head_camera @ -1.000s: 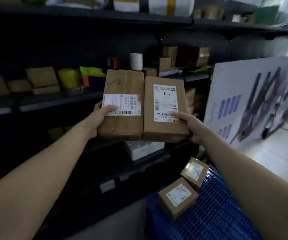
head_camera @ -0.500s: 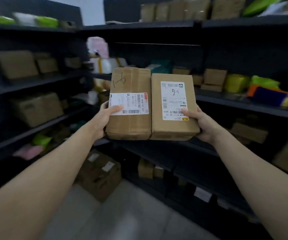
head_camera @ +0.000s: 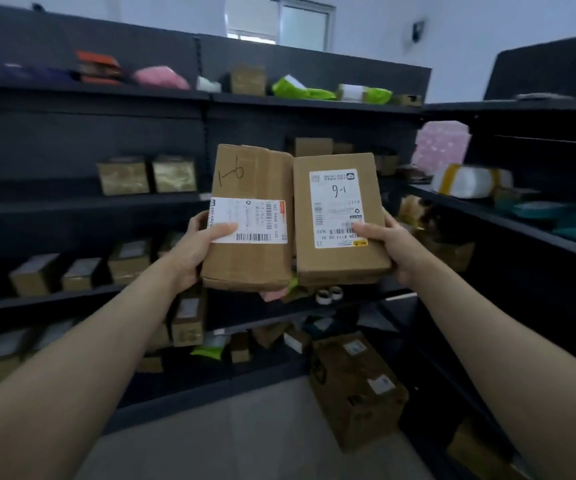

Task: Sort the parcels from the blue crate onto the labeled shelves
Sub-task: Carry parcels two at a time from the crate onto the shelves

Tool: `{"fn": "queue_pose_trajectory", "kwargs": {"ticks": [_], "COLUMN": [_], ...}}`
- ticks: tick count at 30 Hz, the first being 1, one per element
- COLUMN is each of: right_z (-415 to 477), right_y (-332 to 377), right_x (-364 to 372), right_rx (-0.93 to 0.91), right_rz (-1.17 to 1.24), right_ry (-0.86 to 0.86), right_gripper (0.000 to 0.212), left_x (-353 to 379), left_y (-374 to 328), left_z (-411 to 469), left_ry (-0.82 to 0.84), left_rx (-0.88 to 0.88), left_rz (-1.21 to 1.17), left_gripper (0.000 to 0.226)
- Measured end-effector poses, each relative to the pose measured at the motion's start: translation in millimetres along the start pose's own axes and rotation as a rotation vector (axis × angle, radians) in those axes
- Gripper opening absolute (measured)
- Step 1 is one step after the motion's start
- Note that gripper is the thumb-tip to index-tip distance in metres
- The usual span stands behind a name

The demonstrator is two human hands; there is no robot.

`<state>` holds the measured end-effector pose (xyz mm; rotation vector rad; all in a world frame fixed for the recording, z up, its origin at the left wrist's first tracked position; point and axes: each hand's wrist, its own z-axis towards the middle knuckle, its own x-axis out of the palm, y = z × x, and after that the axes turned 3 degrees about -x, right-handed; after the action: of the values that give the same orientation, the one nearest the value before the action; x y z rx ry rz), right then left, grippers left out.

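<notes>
The left box [head_camera: 248, 220] is gripped by the left hand [head_camera: 194, 249] and the right box [head_camera: 340, 220] by the right hand [head_camera: 388, 244], side by side and touching, near the dark shelves [head_camera: 89, 204]. They are probably being carried for sorting; next, matching shelf labels must be found.

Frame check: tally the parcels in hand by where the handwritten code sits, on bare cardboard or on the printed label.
Code on bare cardboard: 1, the left box, held by the left hand.
Code on printed label: 1, the right box, held by the right hand.
Total: 2 cardboard parcels.
</notes>
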<state>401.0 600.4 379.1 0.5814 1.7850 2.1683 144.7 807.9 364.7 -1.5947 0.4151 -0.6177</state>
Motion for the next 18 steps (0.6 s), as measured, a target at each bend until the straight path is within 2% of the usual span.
{"fn": "queue_pose_trajectory", "kwargs": {"ticks": [9,18], "right_z": [157,279], "right_y": [-40,-86], "right_x": [195,355], "right_rx": [0.060,0.097], "right_rz": [0.040,-0.015], "right_ry": [0.261,0.497], "right_gripper": [0.075,0.060], "left_x": [-214,-372], "left_y": [-36,-35], "left_z": [26,64], "left_ry": [-0.272,-0.519], "left_rx": [0.026,0.078], "left_rz": [0.007,-0.071], "left_gripper": [0.070,0.080]}}
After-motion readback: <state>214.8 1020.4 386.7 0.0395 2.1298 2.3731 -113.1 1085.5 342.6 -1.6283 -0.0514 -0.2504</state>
